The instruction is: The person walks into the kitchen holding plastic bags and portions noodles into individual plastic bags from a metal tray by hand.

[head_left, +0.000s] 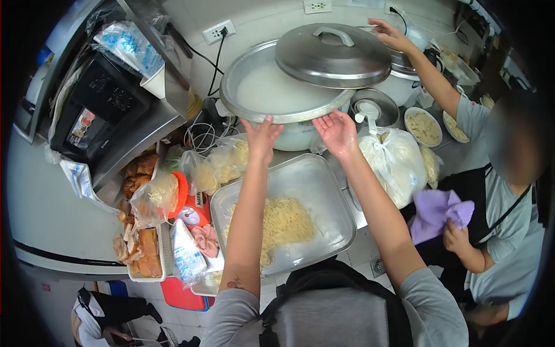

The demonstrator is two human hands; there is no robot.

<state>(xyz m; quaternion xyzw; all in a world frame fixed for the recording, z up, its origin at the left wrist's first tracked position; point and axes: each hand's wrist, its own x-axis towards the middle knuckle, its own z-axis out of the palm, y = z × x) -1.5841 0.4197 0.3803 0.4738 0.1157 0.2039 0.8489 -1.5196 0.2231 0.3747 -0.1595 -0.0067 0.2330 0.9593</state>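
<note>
Both my hands are at the near rim of a large, wide metal pot (231,95) holding cloudy whitish liquid. My left hand (263,137) grips the rim with its fingertips. Palm up, my right hand (338,134) holds the rim further right, its fingers partly hidden underneath. A domed steel lid (332,61) lies over the pot's right side, leaving the left part uncovered. Below my forearms sits a metal tray (315,191) with a heap of pale yellow noodles (289,222).
At right, a co-worker's hand (390,34) reaches beside the lid; the other holds a purple cloth (436,214). A full white plastic bag (393,162) and a bowl of food (423,127) stand nearby. Left are a red scale (193,211), bagged noodles (211,170) and browned food (149,251).
</note>
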